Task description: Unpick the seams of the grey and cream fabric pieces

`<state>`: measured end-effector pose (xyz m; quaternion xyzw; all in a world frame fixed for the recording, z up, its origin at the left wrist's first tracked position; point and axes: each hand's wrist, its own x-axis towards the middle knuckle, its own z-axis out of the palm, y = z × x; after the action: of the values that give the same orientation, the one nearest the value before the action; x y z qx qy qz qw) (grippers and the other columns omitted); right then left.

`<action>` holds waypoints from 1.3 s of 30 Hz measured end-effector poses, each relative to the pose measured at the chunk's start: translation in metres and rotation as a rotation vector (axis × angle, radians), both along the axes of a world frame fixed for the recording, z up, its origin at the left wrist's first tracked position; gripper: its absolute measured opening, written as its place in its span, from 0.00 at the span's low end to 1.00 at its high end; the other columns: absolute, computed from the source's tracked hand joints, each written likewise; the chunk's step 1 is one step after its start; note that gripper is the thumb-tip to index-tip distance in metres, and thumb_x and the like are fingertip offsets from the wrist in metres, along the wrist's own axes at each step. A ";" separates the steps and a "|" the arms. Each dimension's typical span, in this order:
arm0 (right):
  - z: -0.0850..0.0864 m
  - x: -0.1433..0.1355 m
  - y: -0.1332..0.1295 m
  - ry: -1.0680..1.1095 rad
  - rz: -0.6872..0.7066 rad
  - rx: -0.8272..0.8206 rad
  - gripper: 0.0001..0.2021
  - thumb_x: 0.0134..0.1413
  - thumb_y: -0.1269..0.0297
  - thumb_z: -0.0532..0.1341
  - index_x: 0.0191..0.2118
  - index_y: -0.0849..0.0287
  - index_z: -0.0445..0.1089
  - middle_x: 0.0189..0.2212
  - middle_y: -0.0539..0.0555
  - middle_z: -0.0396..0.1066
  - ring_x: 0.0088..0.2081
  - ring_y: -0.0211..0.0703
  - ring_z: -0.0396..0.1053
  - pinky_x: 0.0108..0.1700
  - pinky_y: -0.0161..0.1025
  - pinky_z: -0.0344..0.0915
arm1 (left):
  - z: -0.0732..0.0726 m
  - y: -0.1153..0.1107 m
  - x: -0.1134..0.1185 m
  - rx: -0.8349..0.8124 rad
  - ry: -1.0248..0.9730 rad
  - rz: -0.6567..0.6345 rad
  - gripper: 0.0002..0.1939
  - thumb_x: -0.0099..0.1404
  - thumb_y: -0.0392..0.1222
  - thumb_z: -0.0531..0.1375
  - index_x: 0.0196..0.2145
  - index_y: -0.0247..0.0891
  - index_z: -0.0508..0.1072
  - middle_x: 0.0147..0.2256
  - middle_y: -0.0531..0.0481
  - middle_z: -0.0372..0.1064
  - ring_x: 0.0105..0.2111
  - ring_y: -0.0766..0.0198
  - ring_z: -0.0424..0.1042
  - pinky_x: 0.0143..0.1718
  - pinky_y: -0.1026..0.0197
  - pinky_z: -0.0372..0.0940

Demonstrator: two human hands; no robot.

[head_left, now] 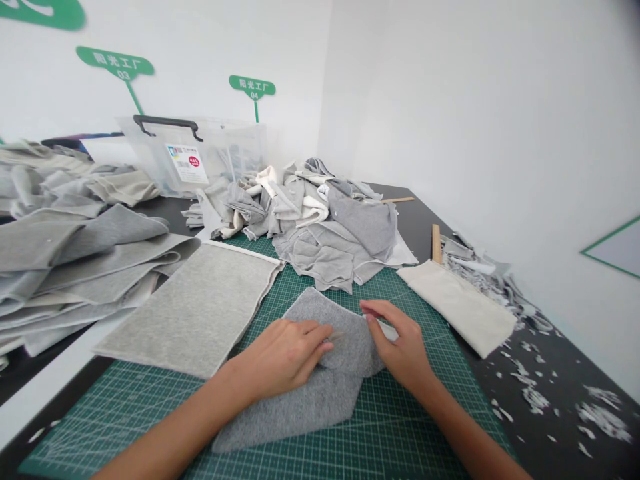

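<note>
A darker grey fabric piece (310, 413) lies partly folded over itself on the green cutting mat (420, 427). My left hand (293, 353) rests over its fold, thumb and fingertips closed together. A thin, pale, see-through sliver shows at those fingertips, too faint to name. At the fabric's upper right edge, my right hand (403, 343) has its thumb and index finger curled around the edge, close to each other. Its other fingers are mostly hidden behind. To the left, a lighter grey fabric panel (200, 307) lies flat, overlapping the mat.
A heap of grey and white scraps (320, 227) covers the mat's far end. Stacked grey fabric (90, 267) is at left, with a clear plastic bin (160, 157) behind. At right are a cream fabric piece (460, 307), a wooden ruler (437, 244) and scattered clippings (535, 400).
</note>
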<state>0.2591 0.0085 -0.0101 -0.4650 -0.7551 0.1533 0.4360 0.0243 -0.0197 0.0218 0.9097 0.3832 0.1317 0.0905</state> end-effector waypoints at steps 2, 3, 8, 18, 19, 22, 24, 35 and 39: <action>-0.001 0.000 0.000 0.001 0.002 -0.002 0.11 0.59 0.70 0.56 0.45 0.54 0.71 0.41 0.54 0.74 0.43 0.45 0.72 0.47 0.44 0.68 | 0.000 0.000 0.000 -0.015 0.005 0.008 0.14 0.73 0.44 0.46 0.49 0.37 0.64 0.36 0.48 0.70 0.34 0.58 0.72 0.34 0.58 0.66; -0.001 0.000 0.000 0.000 0.004 -0.003 0.11 0.59 0.70 0.56 0.45 0.54 0.71 0.41 0.54 0.74 0.43 0.45 0.71 0.47 0.44 0.68 | 0.000 0.000 0.000 -0.019 0.012 0.013 0.14 0.73 0.44 0.46 0.49 0.37 0.64 0.37 0.48 0.70 0.34 0.58 0.72 0.34 0.58 0.66; -0.001 0.001 0.000 0.002 0.009 -0.010 0.12 0.59 0.70 0.56 0.45 0.54 0.71 0.41 0.54 0.74 0.43 0.44 0.71 0.47 0.43 0.68 | 0.000 0.001 0.000 -0.015 0.043 0.020 0.12 0.73 0.42 0.45 0.41 0.37 0.66 0.34 0.49 0.70 0.31 0.58 0.71 0.31 0.59 0.64; -0.002 0.000 0.000 0.001 0.016 -0.007 0.11 0.59 0.71 0.56 0.45 0.55 0.71 0.41 0.53 0.73 0.42 0.43 0.71 0.47 0.41 0.67 | 0.001 -0.001 0.000 -0.020 0.024 0.018 0.11 0.73 0.43 0.46 0.44 0.37 0.65 0.35 0.49 0.70 0.32 0.59 0.71 0.32 0.59 0.64; -0.002 0.000 0.001 0.005 0.017 -0.004 0.12 0.59 0.71 0.56 0.45 0.55 0.71 0.41 0.53 0.74 0.42 0.43 0.71 0.47 0.41 0.67 | 0.000 -0.001 0.000 -0.011 0.032 0.019 0.11 0.73 0.42 0.45 0.42 0.37 0.65 0.34 0.49 0.70 0.32 0.59 0.71 0.31 0.60 0.64; -0.002 0.000 0.001 0.015 0.019 -0.002 0.12 0.58 0.71 0.56 0.45 0.55 0.71 0.41 0.53 0.74 0.42 0.42 0.71 0.47 0.40 0.67 | -0.001 -0.001 0.000 0.009 0.025 0.015 0.12 0.73 0.41 0.44 0.42 0.37 0.66 0.34 0.49 0.70 0.31 0.60 0.71 0.31 0.60 0.63; -0.002 -0.001 0.001 0.019 0.021 -0.004 0.12 0.58 0.71 0.56 0.45 0.55 0.71 0.41 0.53 0.74 0.42 0.42 0.71 0.47 0.40 0.67 | -0.001 -0.002 0.001 0.007 0.006 0.003 0.13 0.74 0.42 0.44 0.44 0.37 0.65 0.34 0.49 0.70 0.32 0.60 0.71 0.32 0.60 0.64; -0.002 0.001 -0.001 0.022 0.014 -0.006 0.12 0.58 0.71 0.56 0.45 0.55 0.71 0.41 0.53 0.74 0.42 0.42 0.71 0.47 0.40 0.67 | 0.000 -0.001 0.001 0.002 0.018 0.015 0.12 0.73 0.41 0.44 0.42 0.37 0.66 0.34 0.49 0.70 0.31 0.59 0.71 0.31 0.60 0.63; -0.003 0.001 0.000 0.014 0.014 -0.005 0.12 0.58 0.71 0.56 0.46 0.55 0.71 0.41 0.53 0.73 0.43 0.42 0.71 0.47 0.40 0.67 | 0.000 -0.002 0.001 -0.010 0.000 -0.024 0.13 0.73 0.44 0.46 0.49 0.38 0.64 0.36 0.49 0.70 0.34 0.58 0.72 0.33 0.59 0.64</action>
<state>0.2603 0.0082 -0.0129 -0.4596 -0.7549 0.1616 0.4391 0.0250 -0.0217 0.0222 0.9138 0.3731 0.1285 0.0964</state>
